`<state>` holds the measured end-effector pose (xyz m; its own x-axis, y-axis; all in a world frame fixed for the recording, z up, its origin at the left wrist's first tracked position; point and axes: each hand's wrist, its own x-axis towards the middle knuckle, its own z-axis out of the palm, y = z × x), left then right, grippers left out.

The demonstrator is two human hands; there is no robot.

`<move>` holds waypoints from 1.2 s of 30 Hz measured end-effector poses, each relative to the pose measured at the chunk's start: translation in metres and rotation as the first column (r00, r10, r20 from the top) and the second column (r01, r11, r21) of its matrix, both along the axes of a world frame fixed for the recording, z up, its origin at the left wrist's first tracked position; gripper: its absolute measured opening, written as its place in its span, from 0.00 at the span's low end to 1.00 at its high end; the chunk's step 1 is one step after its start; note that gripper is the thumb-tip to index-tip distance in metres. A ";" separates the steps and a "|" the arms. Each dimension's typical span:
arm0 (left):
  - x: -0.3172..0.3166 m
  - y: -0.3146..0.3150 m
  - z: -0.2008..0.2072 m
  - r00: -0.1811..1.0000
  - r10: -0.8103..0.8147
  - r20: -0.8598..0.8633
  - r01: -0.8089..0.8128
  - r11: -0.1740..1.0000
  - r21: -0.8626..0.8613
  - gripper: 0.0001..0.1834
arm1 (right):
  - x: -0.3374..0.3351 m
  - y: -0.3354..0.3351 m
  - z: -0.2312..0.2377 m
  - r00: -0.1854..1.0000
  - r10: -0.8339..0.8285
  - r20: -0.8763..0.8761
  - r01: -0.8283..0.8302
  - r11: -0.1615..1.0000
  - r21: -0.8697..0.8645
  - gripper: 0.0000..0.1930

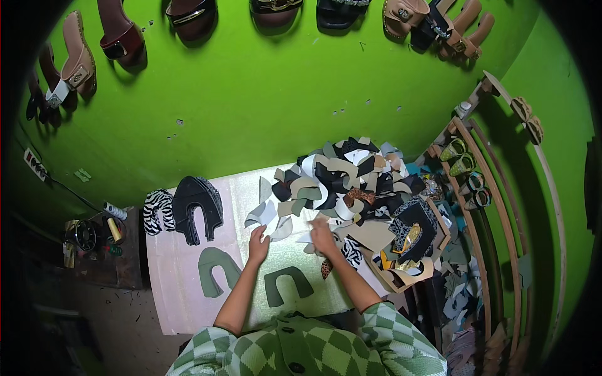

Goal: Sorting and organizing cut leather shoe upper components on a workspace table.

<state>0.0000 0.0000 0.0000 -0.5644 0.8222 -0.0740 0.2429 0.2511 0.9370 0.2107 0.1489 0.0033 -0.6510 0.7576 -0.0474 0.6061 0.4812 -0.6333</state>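
Note:
My left hand point(258, 245) rests at the front of loose cut pieces, its thumb apart from its fingers and nothing visible in it. Just beyond its fingertips lies a pale grey curved piece point(261, 214). To the right, my right hand point(322, 237) reaches to the near edge of the scrap pile point(338, 182); motion smears its fingers, so any grip is unclear. A white scrap point(305, 238) shows beside it. Nearer me on the table lies a dark green U-shaped piece point(287, 286). Left of my left forearm is a lighter green U-shaped stack point(217, 269).
Black U-shaped pieces point(195, 203) and zebra-striped ones point(158, 212) lie at the table's left. A scrap-filled wooden tray point(396, 285) stands right of my right forearm. A wooden rack point(480, 250) with sandals rises farther right. Sandals point(122, 47) hang on the green wall.

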 end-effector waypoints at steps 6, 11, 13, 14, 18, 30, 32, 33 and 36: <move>0.013 0.005 0.010 0.996 -0.077 -0.041 0.076 0.997 -0.024 0.22 | 0.041 0.059 0.010 0.906 -0.387 0.171 0.286 0.859 0.424 0.27; 0.020 0.005 0.003 0.999 -0.034 -0.012 0.035 0.998 0.060 0.22 | 0.042 0.073 0.024 0.918 -0.289 0.272 0.069 0.792 0.607 0.14; 0.022 0.006 0.008 1.000 -0.018 0.026 0.016 0.997 0.075 0.22 | 0.039 0.072 0.037 0.918 -0.310 0.246 0.202 0.902 0.382 0.10; 0.024 0.004 0.011 0.999 -0.002 0.033 0.001 0.999 0.035 0.22 | 0.039 0.066 0.041 0.967 -0.252 0.025 0.221 0.886 0.407 0.06; 0.026 -0.001 0.003 0.955 0.061 0.292 -0.043 0.997 -0.065 0.19 | 0.013 0.014 0.071 0.972 -0.105 -0.211 0.165 0.942 0.291 0.10; 0.041 0.002 -0.013 0.827 -0.015 0.563 0.102 0.987 -0.123 0.23 | 0.025 -0.048 0.058 0.989 0.138 -0.056 -0.140 0.989 -0.041 0.22; 0.052 0.010 -0.011 0.856 0.030 0.517 0.137 0.949 -0.284 0.23 | 0.025 -0.048 0.059 0.984 0.151 0.096 -0.150 0.989 -0.014 0.21; 0.052 0.010 -0.017 0.857 0.030 0.514 0.134 0.951 -0.280 0.23 | 0.017 -0.052 0.061 0.987 0.090 0.130 -0.091 0.996 0.004 0.24; 0.053 0.007 -0.033 0.928 -0.120 0.353 0.193 0.964 -0.181 0.24 | -0.001 -0.055 0.065 0.979 -0.026 0.200 0.016 0.999 0.049 0.34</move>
